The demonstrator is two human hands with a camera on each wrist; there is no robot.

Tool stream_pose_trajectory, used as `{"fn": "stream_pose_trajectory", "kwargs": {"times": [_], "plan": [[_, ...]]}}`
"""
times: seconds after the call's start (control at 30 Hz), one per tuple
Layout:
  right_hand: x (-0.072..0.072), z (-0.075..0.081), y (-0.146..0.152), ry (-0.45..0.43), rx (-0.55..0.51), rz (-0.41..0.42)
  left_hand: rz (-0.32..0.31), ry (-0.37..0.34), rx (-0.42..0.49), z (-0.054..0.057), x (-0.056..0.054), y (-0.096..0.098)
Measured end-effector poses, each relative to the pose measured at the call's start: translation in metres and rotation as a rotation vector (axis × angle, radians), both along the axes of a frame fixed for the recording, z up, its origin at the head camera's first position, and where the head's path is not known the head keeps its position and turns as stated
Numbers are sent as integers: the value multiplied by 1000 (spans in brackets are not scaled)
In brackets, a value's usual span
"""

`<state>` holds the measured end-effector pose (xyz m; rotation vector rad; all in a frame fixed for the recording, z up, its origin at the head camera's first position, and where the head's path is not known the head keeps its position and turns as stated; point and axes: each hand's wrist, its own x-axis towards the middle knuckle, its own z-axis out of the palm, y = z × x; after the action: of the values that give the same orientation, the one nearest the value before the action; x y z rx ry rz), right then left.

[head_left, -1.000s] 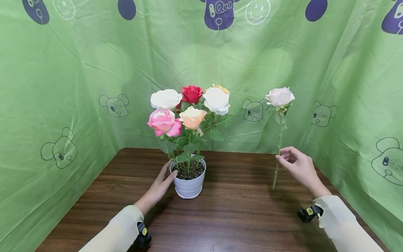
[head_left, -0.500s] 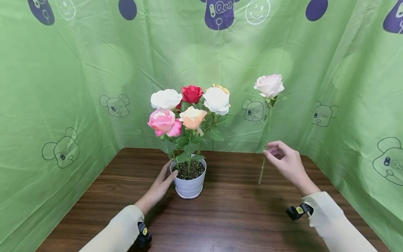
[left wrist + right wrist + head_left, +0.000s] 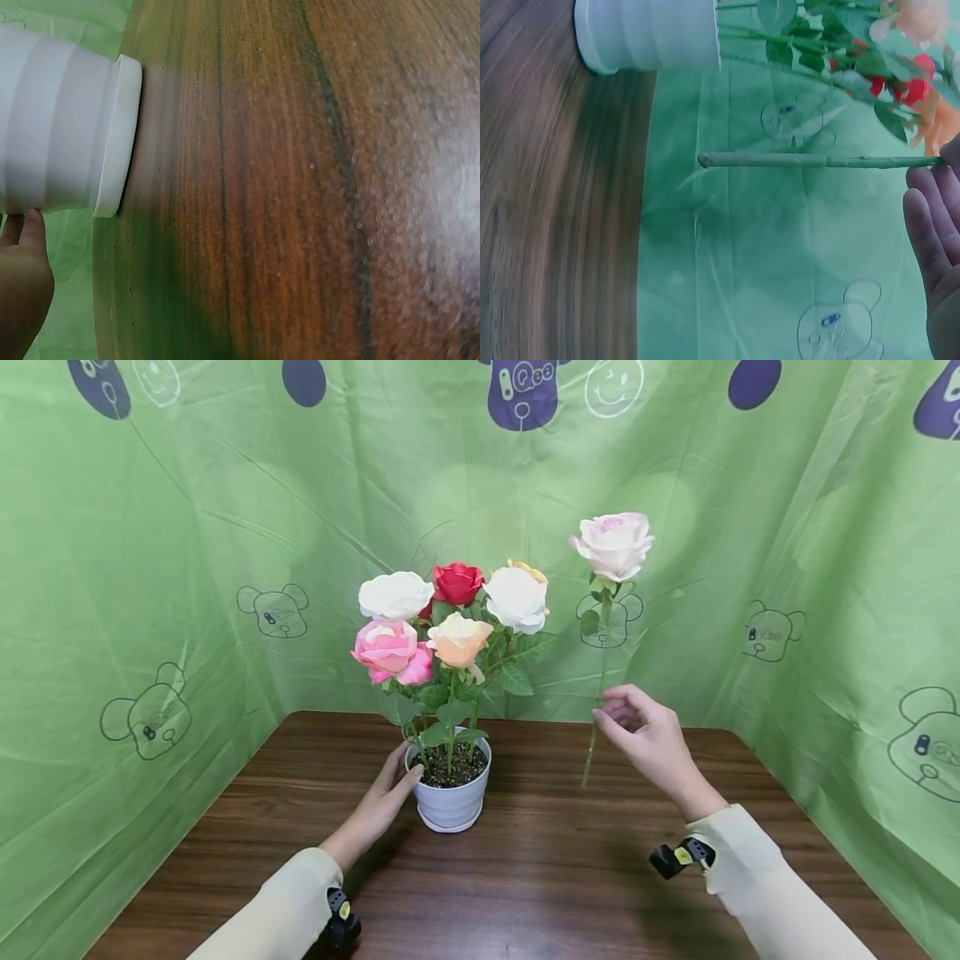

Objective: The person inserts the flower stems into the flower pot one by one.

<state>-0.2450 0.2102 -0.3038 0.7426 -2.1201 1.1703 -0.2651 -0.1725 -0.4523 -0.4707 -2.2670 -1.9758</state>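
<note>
A pale pink rose (image 3: pixel 615 545) stands up in the air to the right of the pot, almost upright. Its thin green stem is pinched between the thumb and fingertips of my right hand (image 3: pixel 648 739). The stem's cut end (image 3: pixel 705 160) hangs free above the table in the right wrist view. My left hand (image 3: pixel 382 793) holds the white flower pot (image 3: pixel 450 806) at its left side, thumb at the rim and the other fingers partly hidden behind it. In the left wrist view, fingers (image 3: pixel 31 232) touch the pot wall. Dark soil (image 3: pixel 457 768) fills the pot.
Several roses grow from the pot: a red one (image 3: pixel 457 583), a pink one (image 3: pixel 392 650), a peach one (image 3: pixel 459 640), white ones and a yellow one behind. The pot sits on a brown wooden table (image 3: pixel 540 860). Green cloth (image 3: pixel 225 510) with printed bears hangs around it.
My right hand has moved left and a little upward, bringing the pale pink rose closer to the pot. The left hand and the pot have stayed in place.
</note>
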Motion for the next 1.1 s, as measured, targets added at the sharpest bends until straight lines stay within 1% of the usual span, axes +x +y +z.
{"fn": "stream_pose_trajectory", "kwargs": {"times": [0.07, 0.3, 0.4, 0.53, 0.67, 0.8, 0.9, 1.1], "plan": [[6, 5, -9, -1, -14, 23, -1, 0, 3, 0, 0, 0], [8, 10, -32, -3, -61, 87, -5, 7, 0, 1, 0, 1], [10, 12, -41, -5, -83, 129, -6, 5, -2, 1, 0, 1], [13, 14, -55, 12, -97, 199, -1, -1, -7, 0, 0, 1], [13, 15, -70, 45, -89, 249, 2, 0, -5, 0, -1, 0], [1, 4, -82, 69, -104, 286, 0, 7, -5, 0, -1, 0], [-9, -5, -89, 65, -124, 307, 1, 15, -8, 0, -2, 1], [-15, -12, -100, 41, -157, 327, 2, 18, -2, -2, -2, 1]]}}
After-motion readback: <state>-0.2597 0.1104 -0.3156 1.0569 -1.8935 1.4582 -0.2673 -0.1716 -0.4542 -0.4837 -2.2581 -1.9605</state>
